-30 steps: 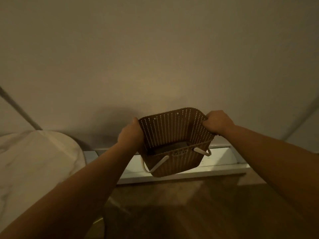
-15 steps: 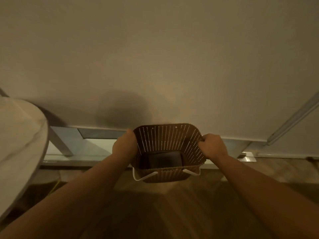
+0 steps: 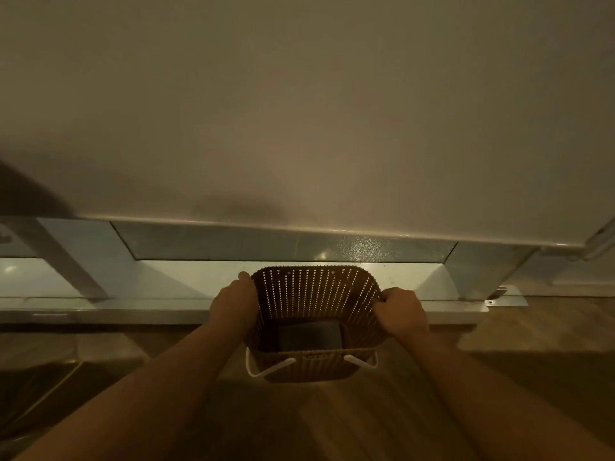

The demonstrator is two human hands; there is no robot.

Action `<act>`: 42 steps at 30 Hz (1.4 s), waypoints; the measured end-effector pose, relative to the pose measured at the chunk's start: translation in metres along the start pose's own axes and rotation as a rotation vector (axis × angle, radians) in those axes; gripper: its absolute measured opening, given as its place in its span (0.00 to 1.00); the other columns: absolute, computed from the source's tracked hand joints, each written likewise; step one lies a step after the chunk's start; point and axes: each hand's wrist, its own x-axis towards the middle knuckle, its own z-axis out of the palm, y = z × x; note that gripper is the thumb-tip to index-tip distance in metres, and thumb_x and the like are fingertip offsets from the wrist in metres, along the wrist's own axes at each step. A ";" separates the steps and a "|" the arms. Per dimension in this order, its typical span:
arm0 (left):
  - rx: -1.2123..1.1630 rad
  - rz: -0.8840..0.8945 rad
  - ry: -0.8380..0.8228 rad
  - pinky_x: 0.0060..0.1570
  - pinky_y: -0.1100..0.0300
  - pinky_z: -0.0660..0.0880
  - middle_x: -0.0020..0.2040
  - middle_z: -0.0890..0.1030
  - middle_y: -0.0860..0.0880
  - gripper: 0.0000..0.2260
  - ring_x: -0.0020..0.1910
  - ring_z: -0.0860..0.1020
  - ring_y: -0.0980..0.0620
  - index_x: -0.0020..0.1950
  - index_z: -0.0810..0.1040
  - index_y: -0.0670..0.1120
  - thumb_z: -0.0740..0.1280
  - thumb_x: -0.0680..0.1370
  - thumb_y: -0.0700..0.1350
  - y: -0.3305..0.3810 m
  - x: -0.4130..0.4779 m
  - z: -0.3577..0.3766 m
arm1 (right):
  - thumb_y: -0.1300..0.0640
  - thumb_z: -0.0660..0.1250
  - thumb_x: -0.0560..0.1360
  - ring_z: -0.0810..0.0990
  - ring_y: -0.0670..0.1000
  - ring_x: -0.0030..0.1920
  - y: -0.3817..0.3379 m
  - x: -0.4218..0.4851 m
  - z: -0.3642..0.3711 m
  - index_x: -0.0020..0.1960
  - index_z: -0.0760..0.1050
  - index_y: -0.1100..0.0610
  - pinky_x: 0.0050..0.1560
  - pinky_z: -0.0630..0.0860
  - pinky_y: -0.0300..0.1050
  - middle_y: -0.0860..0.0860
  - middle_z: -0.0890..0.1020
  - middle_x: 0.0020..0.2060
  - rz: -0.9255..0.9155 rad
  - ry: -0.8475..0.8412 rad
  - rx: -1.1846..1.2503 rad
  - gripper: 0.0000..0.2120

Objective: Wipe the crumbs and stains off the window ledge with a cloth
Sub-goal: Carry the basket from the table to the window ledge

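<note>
Brown perforated basket (image 3: 316,314) held off the floor just before the window ledge (image 3: 199,284), left hand (image 3: 234,302) and right hand (image 3: 404,311) each clasped tight on a side rim. No cloth visible, no wiping begun; whole ledge left to do.

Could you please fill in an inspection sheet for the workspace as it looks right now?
Surface: pale window ledge low along the wall, dimly lit; crumbs or stains too dark to tell.
Job's things: no cloth seen.
Clutter: brown perforated basket with white handles, a dark flat item inside.
Grippers: left hand and right hand grip the basket's opposite rims.
Cables: nothing seen.
Surroundings: drawn blind above, wooden floor below.
</note>
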 end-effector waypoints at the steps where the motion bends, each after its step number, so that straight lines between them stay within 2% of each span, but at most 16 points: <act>1: 0.005 0.007 0.000 0.44 0.56 0.72 0.53 0.79 0.41 0.08 0.51 0.80 0.43 0.57 0.67 0.39 0.58 0.79 0.39 -0.005 0.009 0.015 | 0.56 0.62 0.72 0.76 0.55 0.37 0.005 0.008 0.015 0.28 0.68 0.55 0.39 0.69 0.42 0.53 0.75 0.31 0.000 0.004 0.003 0.14; 6: -0.035 0.004 -0.009 0.46 0.55 0.73 0.55 0.79 0.40 0.10 0.53 0.79 0.42 0.58 0.66 0.38 0.59 0.79 0.40 -0.031 0.048 0.092 | 0.56 0.61 0.74 0.79 0.55 0.37 0.031 0.050 0.090 0.29 0.70 0.54 0.35 0.69 0.40 0.53 0.77 0.31 -0.041 0.033 0.009 0.14; 10: -0.112 0.023 -0.004 0.49 0.53 0.74 0.57 0.77 0.38 0.12 0.55 0.78 0.41 0.60 0.66 0.36 0.58 0.79 0.40 -0.043 0.061 0.140 | 0.57 0.61 0.73 0.77 0.54 0.35 0.058 0.069 0.135 0.34 0.75 0.58 0.29 0.64 0.38 0.52 0.76 0.30 -0.076 0.099 0.000 0.11; 15: -0.149 0.083 0.018 0.50 0.53 0.72 0.52 0.74 0.40 0.11 0.55 0.76 0.41 0.57 0.69 0.36 0.58 0.79 0.41 -0.041 0.059 0.183 | 0.60 0.61 0.73 0.77 0.56 0.37 0.093 0.070 0.164 0.37 0.78 0.62 0.33 0.67 0.40 0.56 0.77 0.32 -0.059 0.169 0.062 0.11; 17: -0.148 0.106 0.008 0.48 0.53 0.72 0.51 0.74 0.40 0.09 0.52 0.76 0.42 0.56 0.70 0.37 0.58 0.79 0.41 -0.038 0.055 0.192 | 0.59 0.60 0.73 0.78 0.57 0.38 0.106 0.064 0.165 0.38 0.78 0.62 0.37 0.69 0.42 0.56 0.78 0.33 -0.040 0.160 0.076 0.11; 21: -0.082 0.171 -0.046 0.48 0.54 0.73 0.45 0.70 0.43 0.09 0.48 0.74 0.45 0.54 0.72 0.37 0.56 0.79 0.39 -0.024 0.063 0.198 | 0.57 0.60 0.74 0.78 0.54 0.37 0.124 0.076 0.160 0.40 0.79 0.63 0.37 0.73 0.42 0.58 0.81 0.37 0.010 0.095 0.077 0.13; 24: -0.069 0.157 -0.073 0.48 0.57 0.70 0.50 0.73 0.41 0.10 0.48 0.72 0.47 0.57 0.72 0.37 0.56 0.80 0.40 -0.001 0.084 0.196 | 0.57 0.59 0.75 0.77 0.54 0.38 0.130 0.104 0.147 0.43 0.80 0.63 0.34 0.71 0.40 0.57 0.80 0.37 0.026 0.080 0.049 0.13; 26: -0.054 0.187 -0.110 0.52 0.55 0.71 0.56 0.74 0.40 0.11 0.53 0.73 0.45 0.58 0.72 0.38 0.55 0.80 0.40 0.017 0.098 0.196 | 0.57 0.60 0.76 0.75 0.52 0.35 0.136 0.117 0.138 0.43 0.79 0.63 0.30 0.66 0.39 0.55 0.77 0.34 0.051 0.093 0.040 0.13; 28: -0.041 0.238 -0.134 0.53 0.55 0.70 0.59 0.73 0.39 0.12 0.58 0.73 0.43 0.58 0.72 0.37 0.55 0.80 0.41 0.037 0.116 0.202 | 0.55 0.59 0.76 0.74 0.52 0.35 0.147 0.131 0.129 0.44 0.80 0.62 0.34 0.67 0.40 0.55 0.77 0.35 0.094 0.111 0.038 0.14; 33: -0.047 0.349 -0.267 0.52 0.60 0.72 0.58 0.75 0.42 0.11 0.56 0.76 0.47 0.59 0.73 0.39 0.60 0.79 0.43 0.086 0.139 0.230 | 0.54 0.59 0.78 0.78 0.53 0.39 0.192 0.155 0.123 0.46 0.79 0.59 0.43 0.76 0.46 0.55 0.82 0.41 0.239 0.138 0.042 0.12; 36: -0.142 0.265 -0.347 0.49 0.57 0.73 0.57 0.76 0.42 0.14 0.53 0.77 0.46 0.60 0.70 0.39 0.63 0.77 0.43 0.112 0.148 0.254 | 0.55 0.59 0.77 0.75 0.51 0.40 0.217 0.155 0.125 0.52 0.79 0.58 0.44 0.75 0.45 0.56 0.82 0.45 0.303 0.190 -0.003 0.12; 38: -0.193 0.235 -0.378 0.45 0.60 0.71 0.57 0.77 0.42 0.13 0.52 0.78 0.47 0.60 0.69 0.39 0.61 0.79 0.44 0.125 0.154 0.273 | 0.55 0.59 0.78 0.74 0.50 0.40 0.233 0.153 0.127 0.56 0.78 0.56 0.43 0.73 0.44 0.56 0.82 0.47 0.349 0.195 0.013 0.11; 40: -0.224 0.239 -0.406 0.45 0.62 0.69 0.58 0.76 0.43 0.12 0.53 0.77 0.48 0.61 0.68 0.40 0.59 0.80 0.44 0.133 0.157 0.295 | 0.54 0.58 0.79 0.76 0.49 0.39 0.251 0.154 0.130 0.55 0.77 0.55 0.44 0.75 0.44 0.54 0.82 0.46 0.400 0.187 0.013 0.11; 42: -0.282 0.251 -0.428 0.45 0.62 0.70 0.57 0.76 0.44 0.11 0.48 0.75 0.51 0.60 0.69 0.42 0.57 0.80 0.44 0.139 0.158 0.312 | 0.52 0.59 0.78 0.79 0.50 0.40 0.267 0.155 0.135 0.56 0.76 0.55 0.45 0.79 0.46 0.52 0.82 0.44 0.420 0.213 0.013 0.12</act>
